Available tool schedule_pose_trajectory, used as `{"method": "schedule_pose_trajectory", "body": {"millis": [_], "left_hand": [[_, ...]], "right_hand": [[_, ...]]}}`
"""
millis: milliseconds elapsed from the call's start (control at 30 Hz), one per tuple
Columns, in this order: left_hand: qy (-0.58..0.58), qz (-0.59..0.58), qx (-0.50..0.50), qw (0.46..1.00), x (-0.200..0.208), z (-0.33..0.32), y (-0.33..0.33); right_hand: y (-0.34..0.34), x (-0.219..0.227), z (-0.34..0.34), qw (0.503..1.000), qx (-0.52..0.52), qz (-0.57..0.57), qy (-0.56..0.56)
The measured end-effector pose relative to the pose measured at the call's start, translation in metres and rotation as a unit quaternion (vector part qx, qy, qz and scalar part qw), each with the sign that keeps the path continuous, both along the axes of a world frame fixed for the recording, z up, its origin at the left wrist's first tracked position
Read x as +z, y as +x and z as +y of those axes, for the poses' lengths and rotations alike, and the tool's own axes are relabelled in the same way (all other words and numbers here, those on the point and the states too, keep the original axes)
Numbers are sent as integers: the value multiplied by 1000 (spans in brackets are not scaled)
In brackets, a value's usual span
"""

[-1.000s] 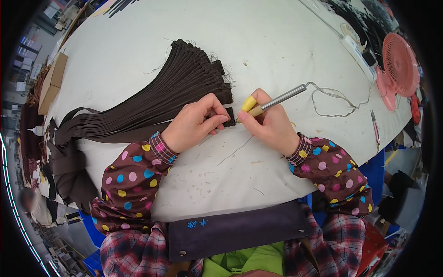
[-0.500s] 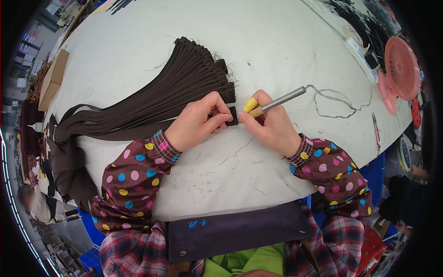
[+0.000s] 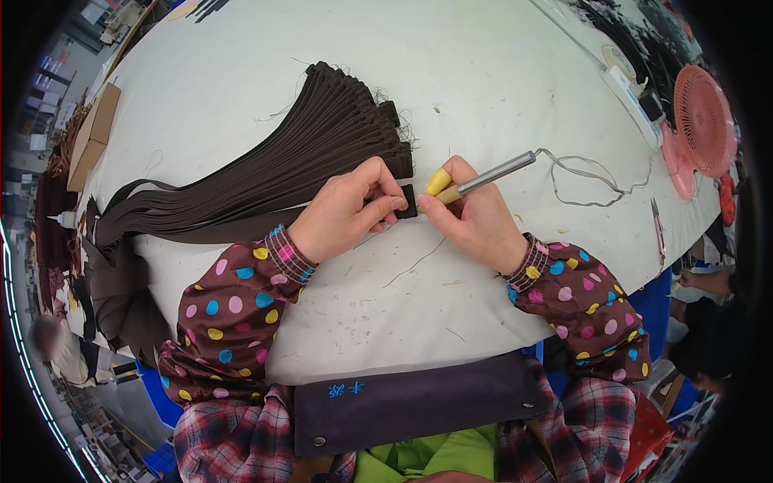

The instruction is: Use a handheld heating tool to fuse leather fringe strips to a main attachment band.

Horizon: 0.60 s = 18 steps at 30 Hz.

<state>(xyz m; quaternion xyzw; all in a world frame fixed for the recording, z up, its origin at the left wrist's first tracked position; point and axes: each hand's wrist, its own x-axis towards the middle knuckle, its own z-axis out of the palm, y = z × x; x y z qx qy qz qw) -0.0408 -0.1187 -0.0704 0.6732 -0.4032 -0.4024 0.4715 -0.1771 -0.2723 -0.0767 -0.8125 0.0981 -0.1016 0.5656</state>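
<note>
"While both hands sit inward from the near edge of the bench [image 3: 483, 80], what's each one got?"

"Left hand [image 3: 346, 205]: thumb and fingers pinched together on a dark brown strap [image 3: 410, 201], short end poking out rightward. Right hand [image 3: 477, 219]: closed pen-style round a corded tool [image 3: 501, 171], tan grip, metal shaft, aimed at that strap end."

"Tip touching?"

"Can't tell, too small. Yellow cover [image 3: 437, 181] on one right-hand finger."

"Strap's exact spot?"

"Around mid-bench, along the near side of a fanned bundle of similar straps [image 3: 322, 137]. Bundle gathers toward the left edge; spread ends have loose threads."

"Right side?"

"Slim pointed implement [image 3: 658, 229] with pinkish handle, by the right edge. Grey cable [image 3: 588, 203] loops off the tool's back end."

"Farther out?"

"Cardboard box [image 3: 94, 138] at the left edge. Pink fan [image 3: 704, 121] near the right edge, white power strip [image 3: 632, 98] just beside it. Dark strips [image 3: 211, 8] at the far edge, left part."
</note>
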Motion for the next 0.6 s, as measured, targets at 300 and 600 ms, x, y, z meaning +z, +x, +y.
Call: {"method": "schedule_pose_trajectory", "body": {"millis": [300,600], "left_hand": [[8,-210,-85,974,19,3,4],[-10,-239,-98,966,12,2,7]], "right_hand": [[0,-2,2,999,11,-35,35],[1,-3,2,999,12,-35,16]]}}
